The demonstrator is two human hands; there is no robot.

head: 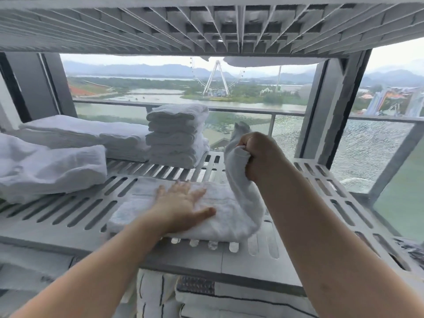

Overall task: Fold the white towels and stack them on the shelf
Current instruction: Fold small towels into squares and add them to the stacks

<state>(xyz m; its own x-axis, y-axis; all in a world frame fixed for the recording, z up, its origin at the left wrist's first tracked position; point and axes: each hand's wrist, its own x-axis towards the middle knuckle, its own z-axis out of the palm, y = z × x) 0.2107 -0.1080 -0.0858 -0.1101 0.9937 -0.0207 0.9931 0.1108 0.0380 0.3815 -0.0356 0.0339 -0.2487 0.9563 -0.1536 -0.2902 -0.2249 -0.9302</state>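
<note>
Grey slotted shelf (pixel 75 210); folded terry stack (pixel 176 136) at 11 o'clock. At centre, plush rectangular white towel (pixel 229 218): left grip (pixel 181 203) presses it flat-fingered, right grip (pixel 259 154) at 2 o'clock clenches its lifted, twisted end.

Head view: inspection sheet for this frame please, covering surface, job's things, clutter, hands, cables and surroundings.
Surface: slotted grey shelf, with an upper shelf overhead.
Job's things: towel at the front edge, one end lifted; folded stack at the back; flat pile left of it; loose towel far left.
Clutter: patterned fabric below the shelf.
Hands: left hand flat on the towel; right hand grips its raised end.
Cables: nothing seen.
Surroundings: window with railing; Ferris wheel and water beyond.
</note>
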